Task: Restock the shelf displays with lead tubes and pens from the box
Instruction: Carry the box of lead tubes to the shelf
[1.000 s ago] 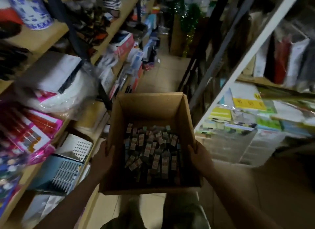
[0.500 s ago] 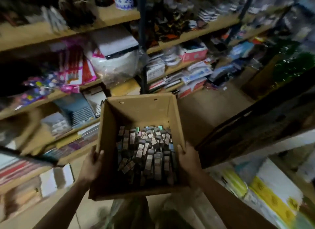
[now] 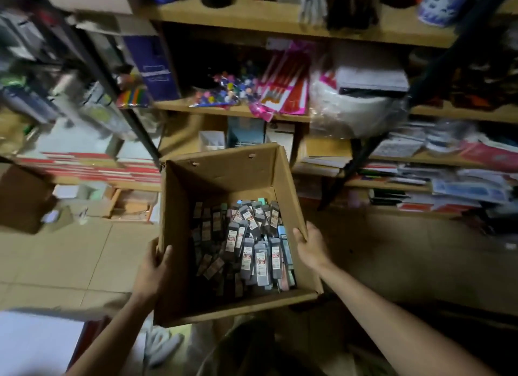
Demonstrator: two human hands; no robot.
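Right now you hold an open cardboard box (image 3: pixel 221 179) in front of you, above the tiled floor (image 3: pixel 70 252), with its far wall tipped toward the wooden shelves (image 3: pixel 280 31). Lead tubes (image 3: pixel 252 244) lie heaped on the bottom of the box, mostly toward the right and near side. They are slim, flat, grey and dark cases with white and red labels, a few pale blue or green. Most lie with their long axis running from the near wall to the far wall, caps pointing away from you; some at the left lie slanted. They are piled too thickly to count, several dozen at least.

Your left hand (image 3: pixel 152 269) grips the left wall of the box, thumb hooked over the rim and palm against the outside. Your right hand (image 3: pixel 309 245) grips the right wall, fingers curled on the rim.

Beyond the box, the middle shelf carries pink and red packets (image 3: pixel 283 84) and a bulging clear plastic bag (image 3: pixel 356 106) just beside them. One blue-and-white ceramic jar (image 3: pixel 440 0) stands on the top shelf at the right.
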